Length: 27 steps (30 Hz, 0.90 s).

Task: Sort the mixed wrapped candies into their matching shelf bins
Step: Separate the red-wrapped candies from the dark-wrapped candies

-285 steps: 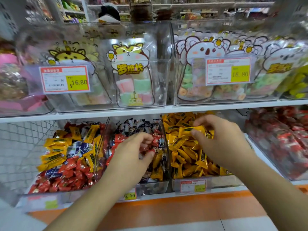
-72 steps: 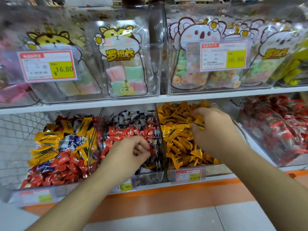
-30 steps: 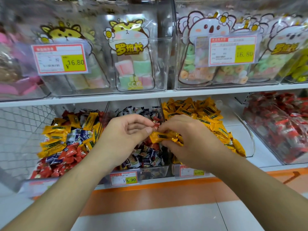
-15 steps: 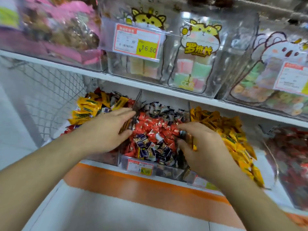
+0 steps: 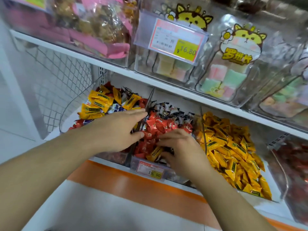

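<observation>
Three clear bins sit side by side on the lower shelf. The left bin [image 5: 66, 114] holds mixed yellow, red and blue-white candies. The middle bin [image 5: 133, 161] holds red candies [image 5: 160, 125] with black-and-white ones behind. The right bin [image 5: 202, 117] is full of yellow candies [image 5: 233, 147]. My left hand [image 5: 115, 130] lies flat over the divider between the left and middle bins, fingers spread, holding nothing that I can see. My right hand [image 5: 181, 150] is in the front of the middle bin, its fingers pinching a yellow candy [image 5: 155, 153] that lies among the red ones.
An upper shelf [image 5: 150, 80] overhangs the bins and carries clear boxes of pastel marshmallow packs [image 5: 230, 64] and pink bags [image 5: 93, 30]. A wire mesh panel [image 5: 55, 77] closes the left side. A red-candy bin [image 5: 296, 164] stands at far right. An orange strip [image 5: 133, 184] edges the shelf front.
The view has swung left and down. My right hand has moved from the yellow bin's edge into the middle bin's front and now pinches a yellow candy. My left hand stays flat on the divider.
</observation>
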{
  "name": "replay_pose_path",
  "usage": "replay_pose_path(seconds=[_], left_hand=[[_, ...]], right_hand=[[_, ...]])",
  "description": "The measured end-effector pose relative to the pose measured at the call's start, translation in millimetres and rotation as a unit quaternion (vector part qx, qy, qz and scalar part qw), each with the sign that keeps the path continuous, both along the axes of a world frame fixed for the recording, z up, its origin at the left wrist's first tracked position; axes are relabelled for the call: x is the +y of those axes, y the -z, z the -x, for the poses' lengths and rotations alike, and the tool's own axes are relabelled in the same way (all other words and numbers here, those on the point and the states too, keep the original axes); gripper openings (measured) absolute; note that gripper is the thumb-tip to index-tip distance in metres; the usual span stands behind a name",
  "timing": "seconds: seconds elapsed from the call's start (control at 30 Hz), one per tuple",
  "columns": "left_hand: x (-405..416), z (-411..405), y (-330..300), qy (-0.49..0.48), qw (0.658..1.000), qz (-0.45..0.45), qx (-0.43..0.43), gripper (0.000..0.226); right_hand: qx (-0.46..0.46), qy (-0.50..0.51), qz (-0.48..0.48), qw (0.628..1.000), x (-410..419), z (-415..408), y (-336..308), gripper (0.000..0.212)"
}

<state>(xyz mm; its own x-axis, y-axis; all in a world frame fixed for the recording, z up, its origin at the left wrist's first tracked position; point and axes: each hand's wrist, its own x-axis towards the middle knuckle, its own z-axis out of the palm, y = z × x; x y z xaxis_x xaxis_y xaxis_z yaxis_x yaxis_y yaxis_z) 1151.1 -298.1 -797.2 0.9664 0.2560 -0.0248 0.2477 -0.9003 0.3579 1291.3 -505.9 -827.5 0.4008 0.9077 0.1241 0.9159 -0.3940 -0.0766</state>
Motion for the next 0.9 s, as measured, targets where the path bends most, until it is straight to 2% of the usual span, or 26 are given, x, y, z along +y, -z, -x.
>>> replay_pose_path(seconds=[0.17, 0.3, 0.47, 0.67, 0.8, 0.9], left_hand=[[0.0, -2.7, 1.3, -0.001, 1.0, -0.002, -0.004, 0.073], [-0.1, -1.8, 3.7, -0.002, 1.0, 0.006, -0.009, 0.074], [-0.7, -1.3, 6.7, -0.005, 1.0, 0.013, -0.011, 0.073], [-4.7, -3.6, 3.7, -0.009, 1.0, 0.009, -0.017, 0.072], [-6.8, -2.8, 1.1, -0.012, 1.0, 0.014, -0.021, 0.072], [-10.2, -2.8, -0.9, -0.018, 0.999, 0.015, -0.025, 0.071]], right_hand=[[-0.04, 0.05, 0.004, 0.998, -5.6, 2.7, -2.0, 0.037], [0.006, 0.009, 0.005, 1.0, 2.3, 5.8, -3.4, 0.047], [0.018, -0.005, 0.025, 1.0, 6.7, 6.3, -0.7, 0.03], [0.026, -0.01, -0.01, 1.0, 2.1, 7.1, -4.6, 0.019], [0.033, -0.002, -0.017, 0.999, -1.8, 7.3, -2.9, 0.019], [0.04, 0.007, -0.002, 0.999, -1.4, 7.6, -2.3, 0.029]])
